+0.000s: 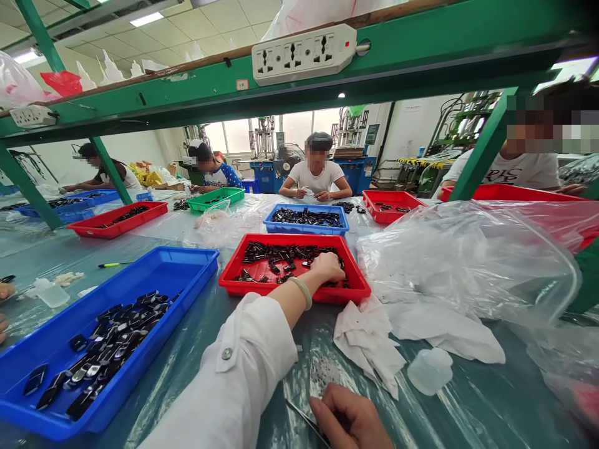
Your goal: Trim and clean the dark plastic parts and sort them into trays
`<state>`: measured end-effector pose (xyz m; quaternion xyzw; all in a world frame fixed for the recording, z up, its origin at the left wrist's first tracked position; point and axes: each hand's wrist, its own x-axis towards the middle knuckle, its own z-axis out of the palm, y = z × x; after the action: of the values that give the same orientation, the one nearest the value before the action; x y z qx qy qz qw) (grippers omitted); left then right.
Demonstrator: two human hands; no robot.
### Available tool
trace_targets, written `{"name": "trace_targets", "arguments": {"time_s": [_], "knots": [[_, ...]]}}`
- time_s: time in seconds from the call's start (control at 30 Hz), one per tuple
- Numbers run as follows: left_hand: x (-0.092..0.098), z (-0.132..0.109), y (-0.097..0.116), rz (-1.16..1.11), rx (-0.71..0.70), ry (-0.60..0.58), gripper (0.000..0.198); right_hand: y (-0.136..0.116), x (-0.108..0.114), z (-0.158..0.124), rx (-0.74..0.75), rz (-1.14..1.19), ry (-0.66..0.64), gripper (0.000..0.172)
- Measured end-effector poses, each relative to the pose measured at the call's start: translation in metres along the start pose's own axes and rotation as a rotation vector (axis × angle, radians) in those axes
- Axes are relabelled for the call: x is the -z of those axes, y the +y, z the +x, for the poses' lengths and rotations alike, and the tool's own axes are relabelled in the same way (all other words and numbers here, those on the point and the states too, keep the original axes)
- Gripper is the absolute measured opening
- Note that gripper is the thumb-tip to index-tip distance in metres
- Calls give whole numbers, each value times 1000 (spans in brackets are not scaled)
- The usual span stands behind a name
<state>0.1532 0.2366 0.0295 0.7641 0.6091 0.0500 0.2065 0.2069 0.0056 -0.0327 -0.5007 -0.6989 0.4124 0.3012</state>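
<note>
My left hand [329, 268] reaches into the red tray [294, 291], its fingers curled down among small glossy black parts [276, 252]. What the fingertips pinch, if anything, is hidden behind the hand. A pale bangle [302, 293] circles that wrist below a white sleeve. Close to the bottom edge, my right hand [353, 416] is closed around thin metal tweezers [304, 415], partly cut off by the frame. Just beyond its fingers lies a small patch of tiny clear pieces [326, 373] on the plastic-covered table [182, 380].
At left stands a large blue tray [187, 259] of black parts. A white cloth [367, 337], a small translucent bottle [429, 371] and plastic bags [463, 255] lie to the right. Another blue tray [306, 229] sits behind. A green shelf beam [196, 81] crosses overhead; several people sit around.
</note>
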Motion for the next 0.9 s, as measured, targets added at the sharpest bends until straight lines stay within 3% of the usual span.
{"name": "trace_targets", "arguments": {"time_s": [0.3, 0.5, 0.6, 0.73, 0.9], "knots": [[42, -19, -22, -187, -19, 97, 30, -12, 1, -2, 14, -19, 30, 42], [68, -66, -49, -286, -65, 199, 31, -18, 1, -4, -1, -13, 56, 43], [63, -107, -66, -300, -104, 244, 29, -19, 2, -4, -6, -13, 58, 43], [39, -163, -90, -243, -107, 279, 34, -19, 2, -4, -6, -15, 66, 42], [9, -199, -115, -93, -47, 251, 40, -17, 1, -4, -10, -26, 69, 43]]}}
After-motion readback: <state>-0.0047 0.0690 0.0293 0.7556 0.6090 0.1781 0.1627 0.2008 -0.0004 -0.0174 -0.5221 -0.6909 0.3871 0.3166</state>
